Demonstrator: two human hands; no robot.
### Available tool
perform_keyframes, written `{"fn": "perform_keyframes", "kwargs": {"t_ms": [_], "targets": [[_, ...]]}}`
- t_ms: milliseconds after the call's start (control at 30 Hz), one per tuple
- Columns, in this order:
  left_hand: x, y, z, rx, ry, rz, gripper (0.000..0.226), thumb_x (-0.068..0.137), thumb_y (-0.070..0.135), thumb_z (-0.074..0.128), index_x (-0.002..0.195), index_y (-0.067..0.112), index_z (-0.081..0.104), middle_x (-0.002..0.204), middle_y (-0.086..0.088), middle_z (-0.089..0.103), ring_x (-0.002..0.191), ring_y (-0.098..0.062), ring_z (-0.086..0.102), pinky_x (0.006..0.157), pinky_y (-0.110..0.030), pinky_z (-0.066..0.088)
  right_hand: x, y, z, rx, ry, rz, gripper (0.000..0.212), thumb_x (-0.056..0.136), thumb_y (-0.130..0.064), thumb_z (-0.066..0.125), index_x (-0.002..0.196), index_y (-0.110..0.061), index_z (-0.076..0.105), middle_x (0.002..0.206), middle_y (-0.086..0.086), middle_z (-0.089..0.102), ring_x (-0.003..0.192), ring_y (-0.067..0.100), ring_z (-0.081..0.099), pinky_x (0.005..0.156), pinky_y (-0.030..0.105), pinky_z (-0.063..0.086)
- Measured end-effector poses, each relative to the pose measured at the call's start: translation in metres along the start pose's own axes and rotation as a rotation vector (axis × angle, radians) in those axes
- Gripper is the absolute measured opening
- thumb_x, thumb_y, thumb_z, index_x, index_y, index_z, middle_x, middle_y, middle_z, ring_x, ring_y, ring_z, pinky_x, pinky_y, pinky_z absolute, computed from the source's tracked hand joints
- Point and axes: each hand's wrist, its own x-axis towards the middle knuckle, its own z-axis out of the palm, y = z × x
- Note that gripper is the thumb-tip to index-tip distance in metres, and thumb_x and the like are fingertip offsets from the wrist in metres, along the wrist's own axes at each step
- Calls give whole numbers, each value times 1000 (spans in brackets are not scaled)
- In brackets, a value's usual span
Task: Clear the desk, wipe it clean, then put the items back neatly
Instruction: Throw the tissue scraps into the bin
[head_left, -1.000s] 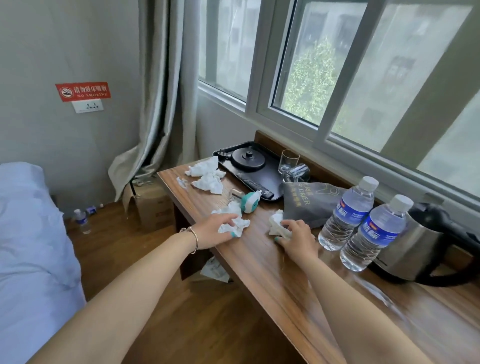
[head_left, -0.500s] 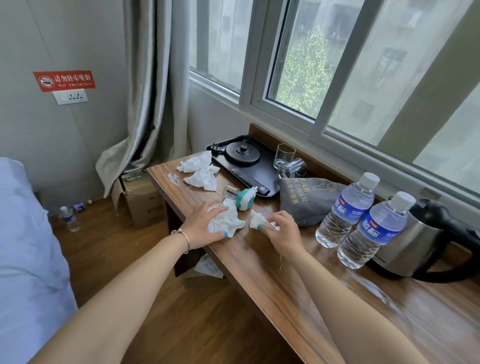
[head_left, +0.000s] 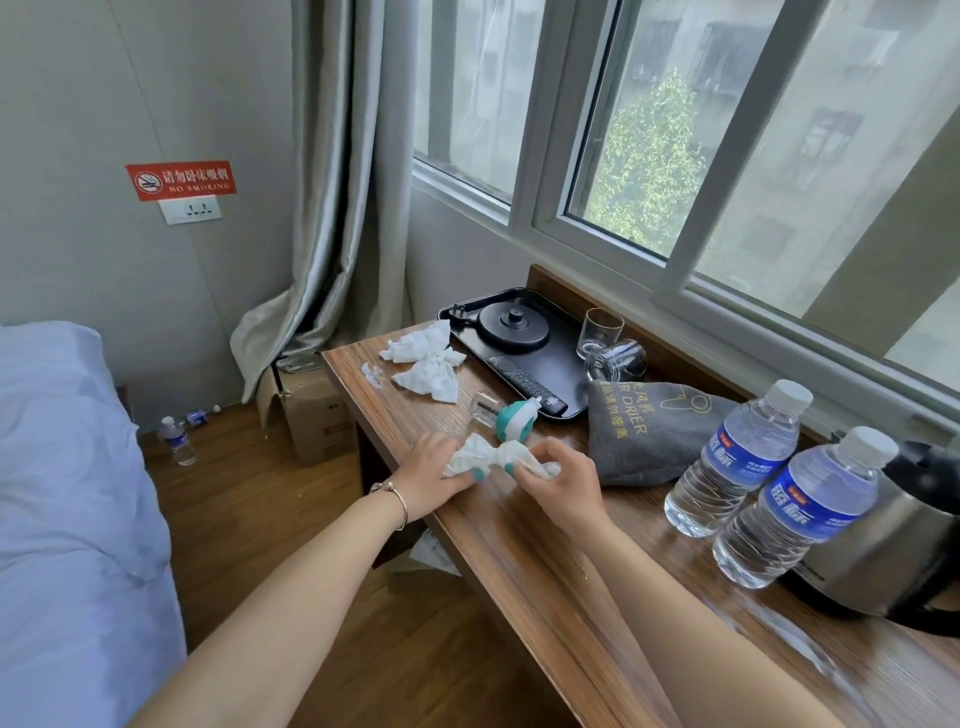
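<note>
Left hand (head_left: 434, 475) and right hand (head_left: 558, 480) pinch crumpled tissue (head_left: 485, 454); we risk knocking teal plug-in device (head_left: 514, 420) at 12 o'clock

Grey curtain (head_left: 332, 208) by window (head_left: 675, 156); bed (head_left: 67, 493) (blue sheet); floor bottle (head_left: 177, 441); cardboard box (head_left: 311, 415).

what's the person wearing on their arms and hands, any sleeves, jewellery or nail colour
Both forearms are bare, with no sleeves in view. The left hand has a thin metallic bangle at the wrist. The right hand shows no jewellery. Fingertips that show on both hands carry teal nail polish.
</note>
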Motion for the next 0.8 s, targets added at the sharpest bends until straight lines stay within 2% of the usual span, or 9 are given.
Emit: {"fn": "perform_keyframes", "kwargs": {"t_ms": [67, 133, 200, 267, 333, 400, 600, 700, 800], "targets": [[4, -5, -8, -3, -16, -39, 43, 85, 64, 51, 92, 22, 43, 99, 2, 40, 97, -16, 37, 87, -34, 39, 6, -5, 3, -24, -20, -4, 20, 75, -32, 82, 77, -29, 63, 76, -16, 65, 73, 4, 57, 70, 32, 43], [7, -9, -17, -9, 18, -42, 63, 75, 86, 28, 82, 24, 41, 93, 2, 40, 93, -16, 37, 86, -35, 39, 13, -10, 7, -19, -31, 1, 24, 73, -35, 83, 79, -25, 62, 78, -11, 67, 76, 11, 59, 71, 34, 44], [11, -13, -26, -79, 79, -42, 75, 70, 91, 12, 77, 23, 42, 87, 3, 39, 89, -16, 36, 84, -34, 37, 20, -15, 14, 27, -47, 7, 29, 71, -37, 85, 75, -26, 58, 75, -8, 67, 72, 12, 58, 66, 34, 45], [16, -13, -39, -156, 116, -51, 55, 84, 74, 33, 79, 22, 49, 88, 5, 41, 87, -13, 38, 80, -31, 36, 27, -20, 23, 79, -60, 0, 31, 70, -36, 86, 72, -27, 57, 71, -6, 66, 67, 13, 57, 62, 33, 44], [25, -20, -47, -225, 158, -56, 26, 91, 44, 55, 84, 19, 54, 93, 4, 45, 86, -12, 44, 76, -26, 34, 34, -28, 33, 115, -69, -3, 31, 71, -35, 86, 71, -29, 56, 69, -8, 64, 63, 8, 54, 60, 31, 42], [34, -30, -55, -290, 199, -61, 14, 90, 31, 63, 86, 18, 57, 94, 4, 49, 87, -13, 50, 74, -24, 35, 42, -35, 43, 128, -78, -27, 31, 72, -36, 86, 70, -30, 55, 68, -12, 63, 61, 4, 50, 59, 28, 40], [69, -76, -84, -491, 234, -58, 24, 76, 6, 68, 91, 22, 57, 98, 9, 64, 100, -9, 60, 92, -28, 47, 71, -55, 82, 81, -100, -70, 36, 69, -52, 79, 78, -25, 57, 67, -8, 60, 64, 10, 52, 60, 33, 42], [97, -103, -101, -544, 199, 26, 37, 75, -3, 64, 96, 26, 59, 98, 6, 68, 96, -8, 65, 93, -31, 51, 93, -65, 104, 75, -11, -94, 31, 73, -36, 82, 80, -18, 57, 67, -11, 53, 63, 5, 45, 60, 26, 36], [127, -126, -113, -477, 143, 59, 29, 77, 10, 72, 99, 26, 64, 95, 10, 69, 94, -8, 63, 91, -31, 51, 109, -74, 122, 97, 52, -56, 33, 76, -27, 83, 94, -18, 56, 83, -13, 57, 77, 3, 51, 70, 23, 42]]}}
